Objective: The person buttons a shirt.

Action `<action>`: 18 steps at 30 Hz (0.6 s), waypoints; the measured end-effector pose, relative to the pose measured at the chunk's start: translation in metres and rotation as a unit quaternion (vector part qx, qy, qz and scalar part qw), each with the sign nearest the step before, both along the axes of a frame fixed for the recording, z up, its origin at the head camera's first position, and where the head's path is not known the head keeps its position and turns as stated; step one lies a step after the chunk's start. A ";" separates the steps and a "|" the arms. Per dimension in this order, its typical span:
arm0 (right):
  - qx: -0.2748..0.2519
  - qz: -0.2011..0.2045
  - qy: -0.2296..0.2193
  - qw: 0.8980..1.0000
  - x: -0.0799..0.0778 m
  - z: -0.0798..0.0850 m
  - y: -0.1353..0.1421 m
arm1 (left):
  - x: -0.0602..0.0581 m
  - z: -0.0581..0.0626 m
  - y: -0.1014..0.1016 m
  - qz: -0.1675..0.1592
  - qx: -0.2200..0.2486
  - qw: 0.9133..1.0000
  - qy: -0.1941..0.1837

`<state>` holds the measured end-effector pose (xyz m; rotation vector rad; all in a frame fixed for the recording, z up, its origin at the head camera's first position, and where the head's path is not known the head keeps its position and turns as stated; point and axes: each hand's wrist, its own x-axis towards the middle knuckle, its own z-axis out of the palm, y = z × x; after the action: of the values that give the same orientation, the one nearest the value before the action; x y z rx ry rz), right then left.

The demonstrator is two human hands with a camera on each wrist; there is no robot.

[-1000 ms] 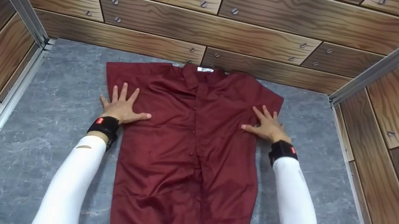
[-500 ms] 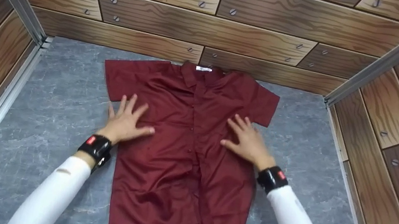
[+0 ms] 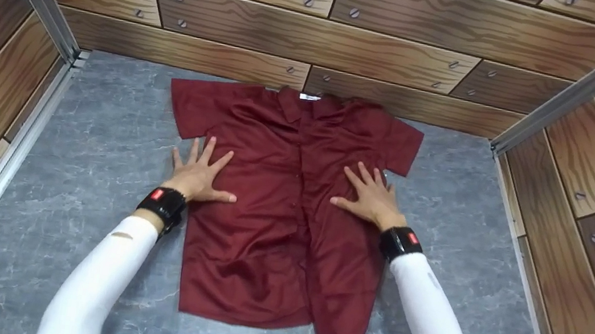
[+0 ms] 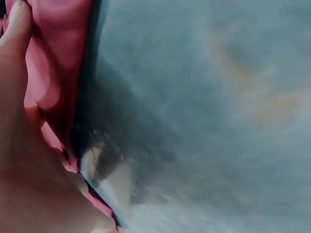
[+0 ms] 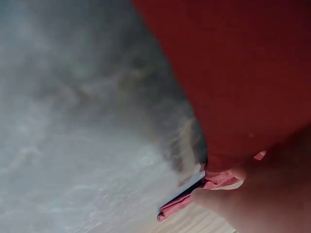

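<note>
A dark red short-sleeved button shirt [image 3: 243, 229] lies face up and spread out, its collar toward the back wall. A white label [image 3: 310, 97] shows inside the collar. My left hand [image 3: 197, 175] rests on the shirt's left side below the sleeve, fingers spread. On the opposite side, my right hand [image 3: 372, 200] lies on the cloth under the other sleeve, its fingers also apart. Wrinkles cross the shirt's lower front, and the lower right front panel hangs longer and slanted. Both wrist views show a hand beside the shirt's edge, blurred and only in part.
A grey marbled surface [image 3: 85, 162] lies under the shirt. Wood-patterned panels [image 3: 236, 21] close off the back and both sides, with metal rails [image 3: 578, 89] at the corners. The collar nearly touches the back wall.
Both hands have moved from near the sleeves down to the shirt's sides, the right one also inward. The right sleeve is now uncovered. The shirt's lower end sits higher in the view.
</note>
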<state>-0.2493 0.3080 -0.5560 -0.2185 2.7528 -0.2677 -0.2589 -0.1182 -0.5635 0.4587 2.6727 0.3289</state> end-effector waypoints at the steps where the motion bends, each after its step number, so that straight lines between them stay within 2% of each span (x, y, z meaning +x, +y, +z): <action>1: -0.001 -0.003 -0.004 1.000 -0.003 0.000 0.000 | -0.004 0.000 0.001 0.001 -0.001 1.000 -0.003; 7: -0.006 -0.019 -0.012 1.000 -0.018 0.001 0.002 | -0.027 0.002 0.004 0.004 0.005 1.000 -0.015; 11: -0.011 -0.027 -0.012 1.000 -0.025 0.002 0.001 | -0.035 0.004 0.005 0.011 0.005 1.000 -0.011; 14: -0.010 -0.027 -0.012 1.000 -0.027 0.003 0.001 | -0.034 0.004 0.007 0.017 0.012 1.000 0.002; 18: -0.030 -0.032 -0.009 0.999 -0.022 0.004 0.002 | -0.023 0.000 0.007 0.028 0.046 0.998 0.028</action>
<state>-0.2710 0.3099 -0.5521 -0.1432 2.7400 -0.3664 -0.2818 -0.1110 -0.5636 0.4261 2.7371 0.4633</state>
